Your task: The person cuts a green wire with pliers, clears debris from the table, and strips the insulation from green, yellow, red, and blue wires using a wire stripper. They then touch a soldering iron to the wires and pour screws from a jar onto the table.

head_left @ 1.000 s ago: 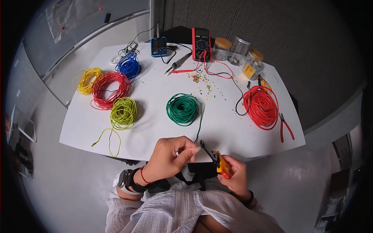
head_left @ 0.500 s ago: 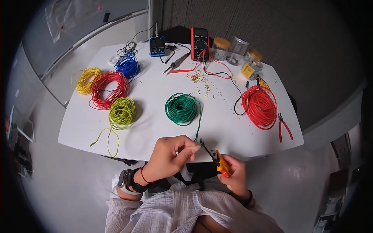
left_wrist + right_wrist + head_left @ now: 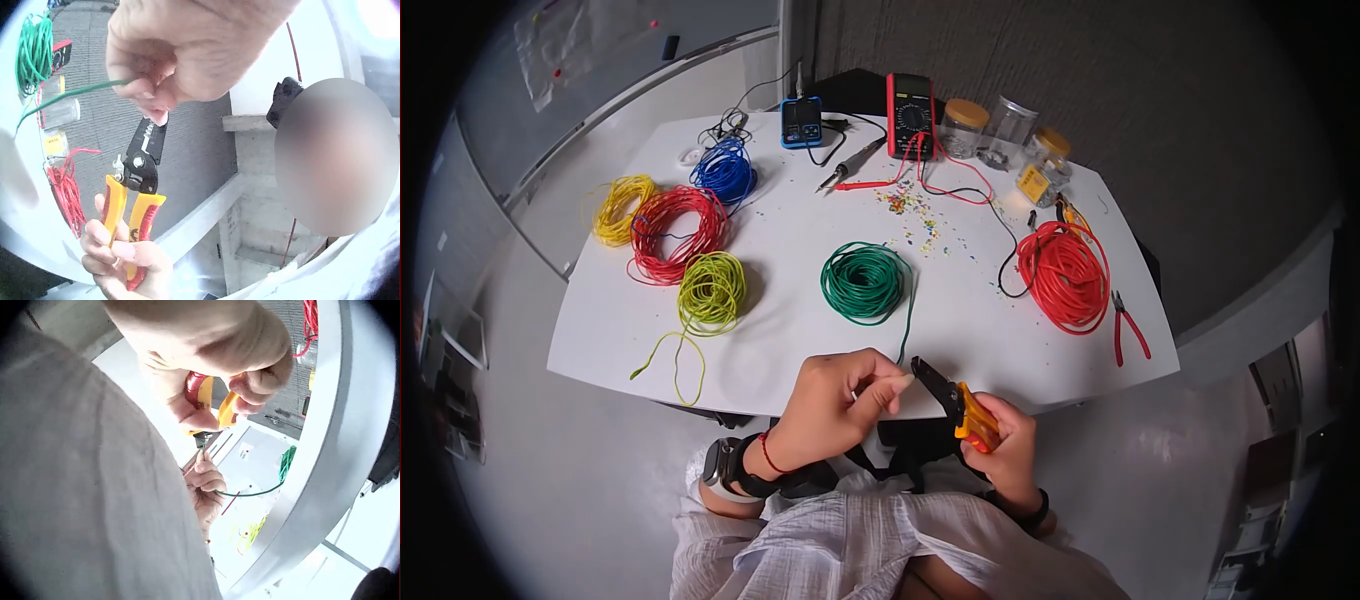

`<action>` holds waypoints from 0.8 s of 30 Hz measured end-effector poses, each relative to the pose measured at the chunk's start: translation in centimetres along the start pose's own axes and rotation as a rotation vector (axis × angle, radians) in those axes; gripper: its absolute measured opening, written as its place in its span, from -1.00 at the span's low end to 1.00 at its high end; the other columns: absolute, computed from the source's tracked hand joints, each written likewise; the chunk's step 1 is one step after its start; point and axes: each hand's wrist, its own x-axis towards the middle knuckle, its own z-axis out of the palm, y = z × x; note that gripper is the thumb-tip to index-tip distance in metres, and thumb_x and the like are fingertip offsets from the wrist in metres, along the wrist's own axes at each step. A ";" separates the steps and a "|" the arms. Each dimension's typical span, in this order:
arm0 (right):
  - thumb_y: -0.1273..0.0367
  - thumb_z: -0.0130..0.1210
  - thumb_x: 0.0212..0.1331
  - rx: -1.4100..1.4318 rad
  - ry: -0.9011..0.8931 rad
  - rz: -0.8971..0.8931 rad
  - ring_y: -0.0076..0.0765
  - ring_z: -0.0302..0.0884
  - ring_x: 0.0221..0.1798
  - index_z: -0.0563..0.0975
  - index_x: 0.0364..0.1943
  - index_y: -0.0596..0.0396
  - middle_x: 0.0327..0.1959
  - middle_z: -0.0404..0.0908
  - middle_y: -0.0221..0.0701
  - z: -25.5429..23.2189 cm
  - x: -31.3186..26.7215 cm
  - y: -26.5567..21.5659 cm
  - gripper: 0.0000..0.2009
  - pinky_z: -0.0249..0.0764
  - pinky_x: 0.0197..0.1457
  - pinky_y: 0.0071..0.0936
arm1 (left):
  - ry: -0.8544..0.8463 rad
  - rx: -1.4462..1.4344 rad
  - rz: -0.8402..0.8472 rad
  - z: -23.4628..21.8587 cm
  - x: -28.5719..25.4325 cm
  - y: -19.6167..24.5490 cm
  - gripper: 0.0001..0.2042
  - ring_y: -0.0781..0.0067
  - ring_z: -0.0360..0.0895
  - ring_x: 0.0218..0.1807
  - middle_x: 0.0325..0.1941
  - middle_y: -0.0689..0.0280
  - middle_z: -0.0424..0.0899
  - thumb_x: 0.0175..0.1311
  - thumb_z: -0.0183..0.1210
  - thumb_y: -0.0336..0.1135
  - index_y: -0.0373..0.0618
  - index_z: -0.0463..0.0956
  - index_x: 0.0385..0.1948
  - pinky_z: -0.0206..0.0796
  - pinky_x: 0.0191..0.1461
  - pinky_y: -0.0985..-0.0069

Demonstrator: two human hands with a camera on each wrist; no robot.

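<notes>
Near the table's front edge, my left hand point(image 3: 830, 408) pinches the end of a green wire point(image 3: 78, 94) between thumb and fingertips. That wire runs back to a green coil point(image 3: 863, 284) in the middle of the table. My right hand point(image 3: 1007, 448) grips the yellow and red handles of a pair of wire strippers point(image 3: 977, 417). Their black toothed head point(image 3: 147, 147) points up to the left fingertips, right at the wire's end. In the right wrist view, the handles point(image 3: 200, 392) stand spread a little inside the right hand. The left fingers hide most of the wire tip.
Yellow point(image 3: 624, 211), red point(image 3: 679, 236), blue point(image 3: 724, 172) and lime point(image 3: 711, 293) wire coils lie left. A red coil point(image 3: 1063, 277) and red-handled cutters point(image 3: 1129, 331) lie right. Behind are a multimeter point(image 3: 911, 117), a soldering iron point(image 3: 852, 166), jars point(image 3: 966, 127) and scattered colored bits point(image 3: 915, 212).
The wire strippers have turned slightly in my right hand, so their black head shows broader beside the left fingertips. My left hand keeps its pinch on the green wire.
</notes>
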 end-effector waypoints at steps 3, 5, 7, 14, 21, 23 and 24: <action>0.62 0.12 -0.28 0.149 -0.046 0.093 -0.51 0.47 -0.19 0.37 -0.10 0.38 -0.20 0.49 -0.29 0.0 0.1 -0.1 -0.52 0.38 -0.09 -0.63 | 0.010 0.001 -0.021 0.0 0.1 0.0 -0.88 0.76 0.35 -0.65 -0.68 0.41 0.52 0.14 0.09 -0.42 -0.27 0.48 -0.52 0.17 -0.58 0.76; 0.62 0.12 -0.28 0.213 -0.054 0.106 -0.51 0.47 -0.17 0.38 -0.10 0.37 -0.20 0.49 -0.29 0.0 0.0 0.1 -0.53 0.38 -0.08 -0.62 | 0.008 0.009 -0.044 -0.1 0.1 0.1 -0.88 0.76 0.35 -0.65 -0.68 0.41 0.52 0.14 0.09 -0.42 -0.27 0.48 -0.53 0.17 -0.58 0.76; 0.62 0.12 -0.28 0.273 -0.060 0.121 -0.51 0.46 -0.16 0.39 -0.10 0.36 -0.20 0.49 -0.29 0.2 0.0 0.4 -0.53 0.38 -0.07 -0.61 | 0.036 0.045 -0.038 0.1 0.0 0.0 -0.87 0.76 0.35 -0.65 -0.69 0.42 0.52 0.14 0.10 -0.40 -0.27 0.48 -0.54 0.16 -0.58 0.76; 0.46 0.27 -0.53 -0.720 0.282 -0.425 -0.40 0.48 -0.37 0.48 -0.25 0.16 -0.36 0.53 -0.38 0.0 0.5 -0.2 -0.50 0.40 -0.29 -0.57 | -0.017 0.012 -0.052 -0.2 0.0 -0.1 -0.87 0.77 0.30 -0.67 -0.69 0.43 0.50 0.14 0.09 -0.41 -0.27 0.47 -0.54 0.12 -0.61 0.77; 0.47 0.24 -0.54 -0.741 0.234 -0.577 -0.38 0.48 -0.42 0.49 -0.28 0.18 -0.41 0.48 -0.33 -0.7 1.2 -0.5 -0.52 0.38 -0.45 -0.56 | -0.102 -0.100 -0.168 -0.6 0.1 0.0 -0.90 0.78 0.27 -0.67 -0.69 0.43 0.48 0.14 0.06 -0.45 -0.26 0.47 -0.52 0.09 -0.61 0.76; 0.47 0.25 -0.53 -0.649 0.193 -0.415 -0.41 0.50 -0.39 0.49 -0.27 0.18 -0.38 0.51 -0.33 -0.8 0.6 -0.3 -0.52 0.40 -0.38 -0.57 | -0.116 -0.099 -0.195 -0.7 0.2 0.0 -0.91 0.77 0.27 -0.68 -0.70 0.42 0.49 0.12 0.06 -0.47 -0.26 0.48 -0.52 0.10 -0.62 0.74; 0.48 0.25 -0.52 -0.558 0.152 -0.252 -0.43 0.51 -0.37 0.48 -0.26 0.18 -0.35 0.54 -0.33 -0.9 0.3 -0.2 -0.51 0.42 -0.31 -0.58 | -0.092 -0.021 -0.086 -0.6 0.1 0.1 -0.91 0.73 0.33 -0.67 -0.69 0.39 0.50 0.12 0.08 -0.47 -0.27 0.47 -0.54 0.15 -0.59 0.73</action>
